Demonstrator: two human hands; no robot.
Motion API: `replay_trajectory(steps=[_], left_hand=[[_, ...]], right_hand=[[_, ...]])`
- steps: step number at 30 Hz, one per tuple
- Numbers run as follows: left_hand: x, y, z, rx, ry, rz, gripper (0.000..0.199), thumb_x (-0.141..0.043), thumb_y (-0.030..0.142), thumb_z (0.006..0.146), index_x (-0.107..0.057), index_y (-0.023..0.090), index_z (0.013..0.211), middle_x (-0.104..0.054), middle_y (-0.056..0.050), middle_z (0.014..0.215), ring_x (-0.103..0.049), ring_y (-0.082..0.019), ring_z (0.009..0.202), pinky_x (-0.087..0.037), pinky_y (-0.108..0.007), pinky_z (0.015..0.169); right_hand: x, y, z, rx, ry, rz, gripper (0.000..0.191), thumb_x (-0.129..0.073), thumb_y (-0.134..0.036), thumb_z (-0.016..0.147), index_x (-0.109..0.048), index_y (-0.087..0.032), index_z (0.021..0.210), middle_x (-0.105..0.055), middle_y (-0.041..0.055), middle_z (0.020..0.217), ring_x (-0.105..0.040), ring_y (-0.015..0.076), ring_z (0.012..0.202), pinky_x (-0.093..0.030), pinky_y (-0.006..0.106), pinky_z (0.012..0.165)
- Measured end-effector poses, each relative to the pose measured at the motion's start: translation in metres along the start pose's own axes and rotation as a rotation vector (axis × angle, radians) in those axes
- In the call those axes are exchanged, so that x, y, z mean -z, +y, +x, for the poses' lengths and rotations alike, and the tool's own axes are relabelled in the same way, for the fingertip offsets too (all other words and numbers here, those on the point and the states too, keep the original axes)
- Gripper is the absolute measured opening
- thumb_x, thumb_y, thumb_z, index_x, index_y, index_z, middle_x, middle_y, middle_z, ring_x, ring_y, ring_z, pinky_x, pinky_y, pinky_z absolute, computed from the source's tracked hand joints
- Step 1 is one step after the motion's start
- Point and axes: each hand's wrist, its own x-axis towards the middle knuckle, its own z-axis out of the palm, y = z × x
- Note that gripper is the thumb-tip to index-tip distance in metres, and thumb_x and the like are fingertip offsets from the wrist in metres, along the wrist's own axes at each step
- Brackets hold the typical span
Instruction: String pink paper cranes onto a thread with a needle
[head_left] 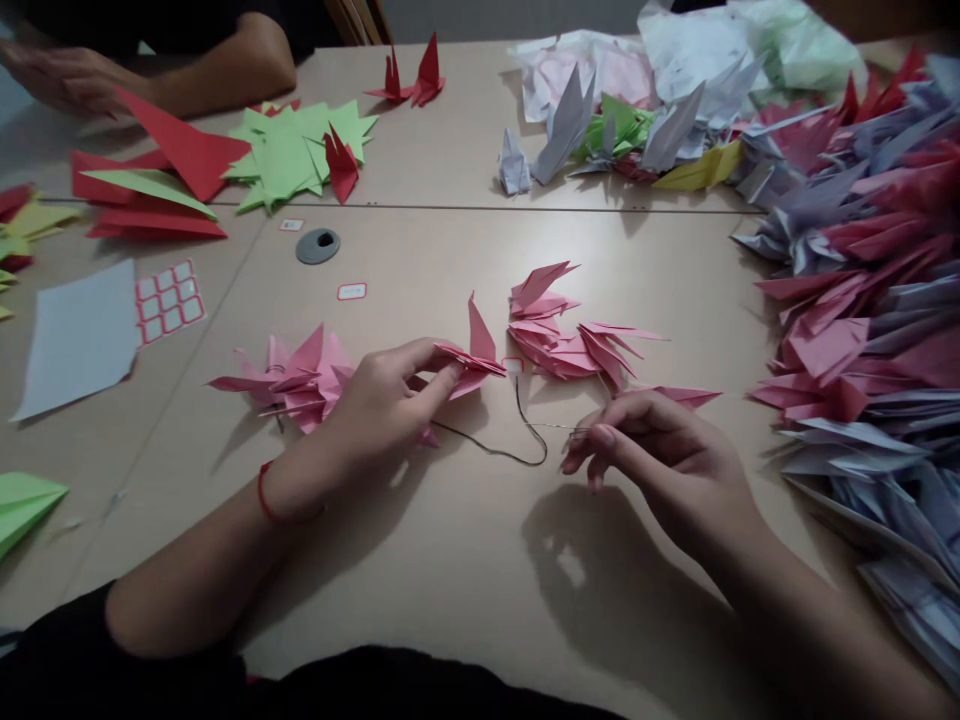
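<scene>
Pink folded crane [480,338] sits pinched in the left hand [375,395], well in from the far edge of the table [427,240]. It should be light, crisp yet crushable, best held at its layered body. The right hand [671,440] pinches something needle-thin [551,427]; its tip near the dark cord [495,452] is unclear, and fingers hide the crane's base.

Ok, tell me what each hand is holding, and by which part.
The left hand pinches a pink paper bird by its folded left end; the right hand holds what looks like a thin needle by its right end.
</scene>
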Motion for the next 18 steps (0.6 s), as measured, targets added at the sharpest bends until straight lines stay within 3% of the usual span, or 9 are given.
replay_trajectory(steps=[4, 7, 11, 14, 15, 16, 18], left_hand=[[-0.005, -0.003, 0.003, -0.16, 0.014, 0.308, 0.023, -0.05, 0.031, 0.089, -0.066, 0.019, 0.099, -0.07, -0.004, 0.096, -0.066, -0.016, 0.082, -0.053, -0.023, 0.064], [-0.004, -0.009, 0.004, -0.209, 0.065, 0.424, 0.023, -0.05, 0.031, 0.089, -0.066, 0.019, 0.098, -0.07, -0.004, 0.092, -0.065, -0.014, 0.072, -0.05, -0.023, 0.061], [0.002, -0.014, 0.0, -0.335, 0.33, 0.6, 0.019, -0.052, 0.025, 0.087, -0.065, 0.018, 0.099, -0.071, -0.004, 0.084, -0.064, -0.013, 0.062, -0.048, -0.024, 0.058], [0.002, -0.006, -0.009, -0.544, 0.52, 0.658, 0.018, -0.055, 0.02, 0.085, -0.064, 0.016, 0.1, -0.071, -0.007, 0.085, -0.064, -0.015, 0.069, -0.05, -0.027, 0.065], [0.0, -0.002, -0.014, -0.62, 0.511, 0.633, 0.017, -0.057, 0.019, 0.084, -0.063, 0.015, 0.1, -0.07, -0.007, 0.087, -0.065, -0.016, 0.072, -0.051, -0.028, 0.069], [-0.003, 0.003, -0.018, -0.703, 0.417, 0.581, 0.015, -0.058, 0.019, 0.084, -0.062, 0.015, 0.098, -0.07, -0.007, 0.085, -0.065, -0.016, 0.074, -0.051, -0.027, 0.069], [-0.013, 0.009, -0.025, -0.73, 0.166, 0.472, 0.017, -0.06, 0.022, 0.084, -0.061, 0.013, 0.098, -0.069, -0.009, 0.09, -0.064, -0.016, 0.08, -0.053, -0.027, 0.071]], right_hand=[[0.004, 0.011, 0.002, -0.164, 0.017, 0.167, 0.012, -0.065, -0.028, 0.082, -0.06, -0.019, 0.076, -0.068, 0.0016, 0.071, -0.066, 0.0118, 0.063, -0.052, 0.018, 0.05], [0.004, 0.014, 0.005, -0.254, 0.059, 0.26, 0.014, -0.069, -0.029, 0.079, -0.062, -0.018, 0.074, -0.067, 0.0015, 0.07, -0.067, 0.013, 0.064, -0.053, 0.019, 0.048], [0.0, 0.013, 0.007, -0.313, 0.113, 0.365, 0.017, -0.074, -0.029, 0.073, -0.063, -0.017, 0.07, -0.066, 0.0007, 0.067, -0.067, 0.0137, 0.061, -0.052, 0.018, 0.044], [-0.005, 0.012, 0.006, -0.317, 0.111, 0.371, 0.018, -0.075, -0.029, 0.072, -0.062, -0.017, 0.069, -0.065, 0.0009, 0.065, -0.067, 0.0139, 0.059, -0.051, 0.018, 0.044], [-0.007, 0.012, 0.006, -0.311, 0.103, 0.36, 0.018, -0.074, -0.029, 0.072, -0.062, -0.017, 0.07, -0.066, 0.0011, 0.065, -0.067, 0.014, 0.059, -0.051, 0.019, 0.044], [-0.009, 0.011, 0.005, -0.302, 0.088, 0.345, 0.018, -0.073, -0.03, 0.074, -0.062, -0.016, 0.07, -0.066, 0.0013, 0.064, -0.067, 0.0138, 0.059, -0.052, 0.019, 0.046], [-0.012, 0.011, 0.003, -0.276, 0.052, 0.307, 0.017, -0.07, -0.031, 0.077, -0.061, -0.017, 0.072, -0.067, 0.0018, 0.065, -0.066, 0.013, 0.059, -0.052, 0.02, 0.049]])
